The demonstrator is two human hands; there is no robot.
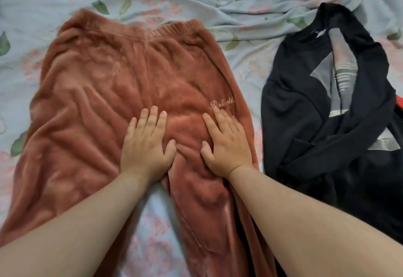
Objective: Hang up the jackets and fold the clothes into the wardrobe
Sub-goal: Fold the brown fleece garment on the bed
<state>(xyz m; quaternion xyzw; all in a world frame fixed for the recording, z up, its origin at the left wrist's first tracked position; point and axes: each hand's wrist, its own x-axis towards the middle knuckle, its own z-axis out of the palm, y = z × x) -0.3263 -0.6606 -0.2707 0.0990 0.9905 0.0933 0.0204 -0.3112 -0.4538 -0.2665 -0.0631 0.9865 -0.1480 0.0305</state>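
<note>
rust fleece trousers [104,93] spread flat on the bed sheet [239,0], waistband toward the far side, two legs running back toward the camera with a strip of sheet showing between them. left hand [146,146] flat on the crotch area, palm down, fingers straight and close together, thumb out to the side. right hand [225,143] flat beside it on the trousers' right leg, fingers straight and pointing up-left, fingertips just touching the pale embroidered script [222,102]. hands near each other, not touching, gripping nothing. black sweatshirt [305,102] with grey print lies crumpled on the sheet to the right, apart from the trousers. sheet pale blue with pink flowers and green leaves, wrinkled
</note>
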